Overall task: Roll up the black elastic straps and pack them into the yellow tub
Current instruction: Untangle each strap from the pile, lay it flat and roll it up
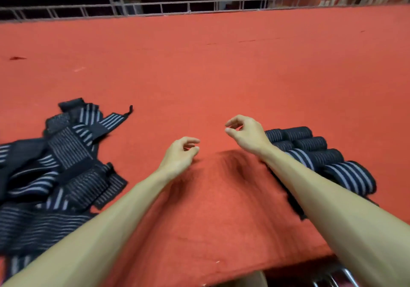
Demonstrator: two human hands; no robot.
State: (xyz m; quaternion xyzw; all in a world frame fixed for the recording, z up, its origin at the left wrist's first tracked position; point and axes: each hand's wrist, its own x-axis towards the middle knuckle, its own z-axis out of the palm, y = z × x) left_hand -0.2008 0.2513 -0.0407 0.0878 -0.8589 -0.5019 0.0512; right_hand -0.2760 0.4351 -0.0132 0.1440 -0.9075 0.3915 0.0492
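While both bare forearms reach over the red felt-covered table (pixel 221 69), the left hand (pixel 177 153) and the right hand (pixel 246 132) hover empty, fingers loosely curled and apart. The loose pile of unrolled black elastic straps with grey stripes (pixel 55 164) lies left of the left forearm. The cluster of rolled black striped straps (pixel 315 151) sits right of the right wrist, partly hidden by that forearm

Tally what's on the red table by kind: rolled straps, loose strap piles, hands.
Rolled straps: at least 6 showing, the right arm hides part of the group
Loose strap pile: 1, its straps too tangled to count
Hands: 2, left hand and right hand, both empty
Total: 9
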